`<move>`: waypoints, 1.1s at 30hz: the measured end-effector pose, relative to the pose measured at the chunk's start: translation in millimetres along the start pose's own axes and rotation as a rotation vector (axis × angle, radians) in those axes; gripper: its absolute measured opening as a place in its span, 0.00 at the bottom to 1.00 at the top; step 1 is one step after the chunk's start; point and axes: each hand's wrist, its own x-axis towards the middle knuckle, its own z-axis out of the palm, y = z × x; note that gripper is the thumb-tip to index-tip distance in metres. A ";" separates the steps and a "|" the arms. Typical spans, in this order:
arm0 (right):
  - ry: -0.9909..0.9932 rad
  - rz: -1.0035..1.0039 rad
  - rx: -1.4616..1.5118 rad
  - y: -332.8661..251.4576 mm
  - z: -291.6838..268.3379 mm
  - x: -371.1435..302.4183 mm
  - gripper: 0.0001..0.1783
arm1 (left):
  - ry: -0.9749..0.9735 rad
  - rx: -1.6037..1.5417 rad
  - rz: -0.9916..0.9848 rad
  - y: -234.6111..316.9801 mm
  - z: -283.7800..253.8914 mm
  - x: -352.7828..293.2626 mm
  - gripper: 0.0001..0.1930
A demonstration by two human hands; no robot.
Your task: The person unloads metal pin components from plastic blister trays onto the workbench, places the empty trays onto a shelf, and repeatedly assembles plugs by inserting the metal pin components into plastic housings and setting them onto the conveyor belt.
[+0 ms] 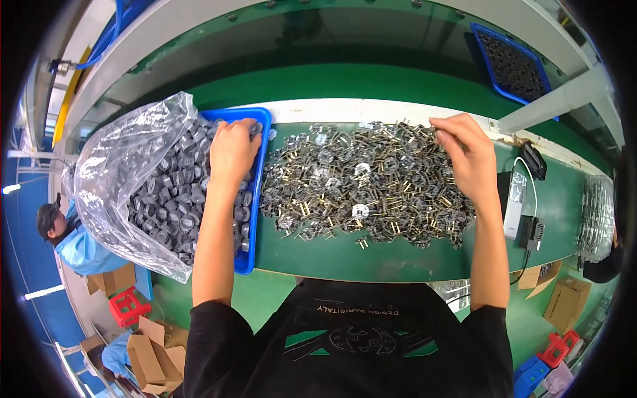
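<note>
Pinned parts (371,189), dark and clear with brass-coloured prongs, lie in a broad, tangled heap on the green counter (312,259) straight in front of us. Our right hand (472,156) reaches to the heap's upper right edge, thumb and forefinger brought close together; we cannot tell whether a piece sits between the tips.

Just left of the heap stands a blue tray (265,123) full of grey caps (174,179), round and stubby. Our left hand (232,149) is over its upper right part, fingers curled down among the caps, and we cannot make out whether they grip one. A clear plastic bag (126,156) spreads across the tray's left side, crumpled and shiny.

Behind both runs a white ledge (318,109). To the right of the heap we see a white device (514,205) with a black adapter (531,233) near it. Farther off, at upper right, a second blue tray (483,63) holds small dark pieces. Well away at left, a co-worker (86,252) wears light blue.
</note>
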 end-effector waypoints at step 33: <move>-0.111 -0.205 0.033 -45.7 37.1 -38.5 0.14 | -0.608 -1.189 -0.242 134.7 -58.7 -31.9 0.09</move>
